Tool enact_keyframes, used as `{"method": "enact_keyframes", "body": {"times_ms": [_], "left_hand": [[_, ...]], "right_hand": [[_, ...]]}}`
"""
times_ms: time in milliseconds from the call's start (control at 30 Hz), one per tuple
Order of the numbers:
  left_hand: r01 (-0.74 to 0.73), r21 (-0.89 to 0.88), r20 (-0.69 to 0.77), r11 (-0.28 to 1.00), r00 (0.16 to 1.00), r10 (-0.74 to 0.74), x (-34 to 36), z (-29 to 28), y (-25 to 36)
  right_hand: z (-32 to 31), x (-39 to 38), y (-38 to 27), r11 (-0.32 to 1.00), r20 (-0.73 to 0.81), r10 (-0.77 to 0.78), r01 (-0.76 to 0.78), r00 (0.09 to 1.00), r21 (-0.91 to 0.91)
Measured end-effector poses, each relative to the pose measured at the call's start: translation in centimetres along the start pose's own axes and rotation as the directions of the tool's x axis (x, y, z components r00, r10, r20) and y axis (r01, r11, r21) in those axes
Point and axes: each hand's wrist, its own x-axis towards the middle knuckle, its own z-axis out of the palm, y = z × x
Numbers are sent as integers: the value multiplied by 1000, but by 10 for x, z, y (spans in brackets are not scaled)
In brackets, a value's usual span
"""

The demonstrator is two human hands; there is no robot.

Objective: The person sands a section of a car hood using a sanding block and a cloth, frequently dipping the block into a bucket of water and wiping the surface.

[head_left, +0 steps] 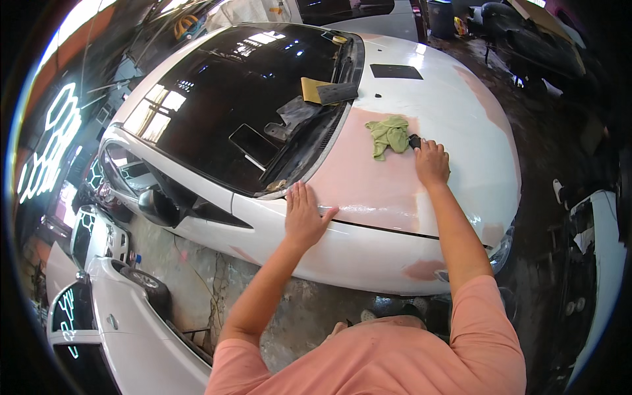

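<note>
Across the white painted car hood [454, 118], we see both arms reaching forward, the right one leaning slightly left along its length. We find the right hand [432, 162] with its fingers bent and close together, gripping a small black object [414, 141] at the hood's middle, just beside a crumpled light-green cloth [390, 135]. We see the left hand [304, 214] palm down at the hood's side edge, by the dark glass windshield's [217, 99] lower corner, its fingers extended, thumb spread toward the matte pink patch [368, 187], grasping nothing
</note>
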Motion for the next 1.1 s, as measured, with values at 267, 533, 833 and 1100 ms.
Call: {"method": "enact_keyframes", "body": {"times_ms": [267,533,833,1100], "left_hand": [[43,-57,-46,997,998,-46,0,22,114],[-214,-193,10,958,975,220,11,57,255],[-270,-213,-133,939,960,246,65,32,204],[-233,-57,-116,971,967,225,225,8,192]], "right_hand": [[0,0,4,1000,-4,2,-2,1000,-13],[4,1,6,1000,-14,-23,23,1000,7],[8,4,12,999,-26,-8,9,1000,34],[-11,23,30,975,180,-41,0,983,223]]}}
